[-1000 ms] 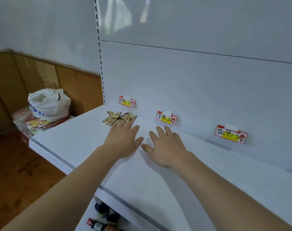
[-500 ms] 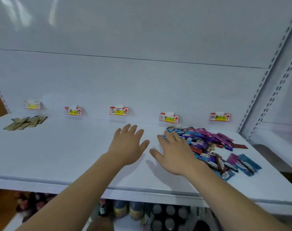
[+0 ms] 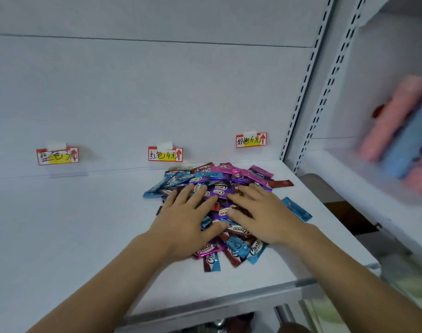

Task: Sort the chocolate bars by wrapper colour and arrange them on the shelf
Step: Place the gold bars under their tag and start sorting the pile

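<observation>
White shelf [image 3: 60,224], bars [image 3: 231,179] far right.

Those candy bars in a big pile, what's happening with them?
A person is starting to sort a mixed pile of chocolate bars on a white shelf. The left hand and right hand both lie flat on the heap, fingers spread, gripping nothing yet. Blue, purple, pink and dark red wrappers are all jumbled together. Three price tags are taped along the back wall, and the shelf below the left one is bare.
</observation>
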`<state>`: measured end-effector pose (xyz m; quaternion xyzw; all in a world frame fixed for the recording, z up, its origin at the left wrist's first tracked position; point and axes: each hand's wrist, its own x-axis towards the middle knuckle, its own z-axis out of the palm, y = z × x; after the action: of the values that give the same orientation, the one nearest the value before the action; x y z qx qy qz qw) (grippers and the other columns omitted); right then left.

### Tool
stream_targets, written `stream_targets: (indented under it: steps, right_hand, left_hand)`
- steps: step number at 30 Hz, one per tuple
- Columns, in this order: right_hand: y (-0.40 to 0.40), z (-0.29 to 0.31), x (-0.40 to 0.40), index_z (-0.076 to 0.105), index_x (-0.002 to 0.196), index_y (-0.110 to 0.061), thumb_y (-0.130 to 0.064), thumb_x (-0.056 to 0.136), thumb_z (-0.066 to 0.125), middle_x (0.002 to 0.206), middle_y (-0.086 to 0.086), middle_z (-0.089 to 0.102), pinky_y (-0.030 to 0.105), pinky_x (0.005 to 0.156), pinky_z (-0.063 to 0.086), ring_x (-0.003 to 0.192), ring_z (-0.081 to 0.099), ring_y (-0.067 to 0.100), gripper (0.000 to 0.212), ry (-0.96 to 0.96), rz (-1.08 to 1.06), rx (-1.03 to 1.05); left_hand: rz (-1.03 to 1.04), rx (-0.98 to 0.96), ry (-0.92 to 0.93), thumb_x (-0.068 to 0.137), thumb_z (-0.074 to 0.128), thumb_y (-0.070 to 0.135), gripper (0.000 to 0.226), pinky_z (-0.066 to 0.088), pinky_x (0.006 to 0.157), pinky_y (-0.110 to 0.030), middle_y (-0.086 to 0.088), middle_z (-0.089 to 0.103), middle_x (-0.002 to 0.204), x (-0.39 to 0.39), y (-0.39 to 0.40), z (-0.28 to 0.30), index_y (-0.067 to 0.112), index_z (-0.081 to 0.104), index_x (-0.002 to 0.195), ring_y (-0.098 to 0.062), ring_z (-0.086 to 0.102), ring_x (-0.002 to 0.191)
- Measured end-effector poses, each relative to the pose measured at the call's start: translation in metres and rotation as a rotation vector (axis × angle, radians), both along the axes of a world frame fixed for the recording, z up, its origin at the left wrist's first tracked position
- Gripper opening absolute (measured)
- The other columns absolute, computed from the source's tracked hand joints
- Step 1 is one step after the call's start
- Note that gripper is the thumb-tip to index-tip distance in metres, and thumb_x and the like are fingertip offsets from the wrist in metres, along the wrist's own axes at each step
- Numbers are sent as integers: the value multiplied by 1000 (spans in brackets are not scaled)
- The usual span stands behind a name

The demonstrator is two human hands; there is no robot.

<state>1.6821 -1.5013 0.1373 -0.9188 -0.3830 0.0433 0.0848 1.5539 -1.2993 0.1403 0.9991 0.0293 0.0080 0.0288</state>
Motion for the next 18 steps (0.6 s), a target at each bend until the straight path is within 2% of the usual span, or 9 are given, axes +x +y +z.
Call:
stream_targets:
  steps: [2, 7, 10, 13, 16, 18]
  right_hand:
    - [-1, -1, 18, 39, 156, -46, -91, 81, 2, 168, -4, 31, 49, 126, 20, 156, 20, 23, 95, -31, -10, 18]
    - [-2, 2, 39, 61, 144, -29, -58, 103, 46, 147, -2, 56, 42, 116, 37, 139, 43, 22, 53, -88, 38, 124]
    - [-5, 8, 30, 62, 143, -28, -51, 103, 53, 143, -7, 57, 39, 114, 39, 137, 44, 19, 46, -108, 57, 194]
    - [-6, 6, 13, 65, 139, -28, -49, 99, 57, 138, -6, 58, 44, 111, 43, 131, 47, 18, 46, -138, 129, 209]
    - [-19, 8, 8, 70, 125, -27, -30, 96, 63, 123, -10, 60, 44, 100, 49, 118, 52, 17, 30, -163, 136, 336]
    - [-33, 15, 6, 75, 118, -30, -28, 94, 68, 117, -15, 60, 40, 98, 49, 115, 50, 12, 25, -128, 188, 298]
  left_hand:
    - [24, 1, 35, 83, 0, 93, 92, 1, 129, -52, 11, -7, 173, -5, 16, 0, 48, -4, 163, -20, -9, 160]
    - [76, -23, 103, 82, 9, 95, 91, -1, 130, -47, 13, -12, 173, -20, 39, 5, 53, -8, 160, -18, -12, 160]
    - [88, -48, 24, 87, 14, 90, 86, -1, 130, -50, 13, -13, 173, -24, 29, 8, 52, -5, 161, -16, -17, 159]
    - [-61, -78, -91, 94, 16, 83, 75, -1, 129, -52, 15, -7, 173, -23, -2, 12, 51, 8, 162, -13, -16, 158]
    - [-244, 5, -19, 99, 12, 75, 69, -3, 128, -52, 14, 2, 173, -20, -28, 5, 48, 16, 162, -14, -12, 159]
    - [-241, 40, 5, 97, 3, 74, 72, -2, 129, -52, 13, 6, 174, -21, -25, 0, 47, 18, 162, -15, -7, 160]
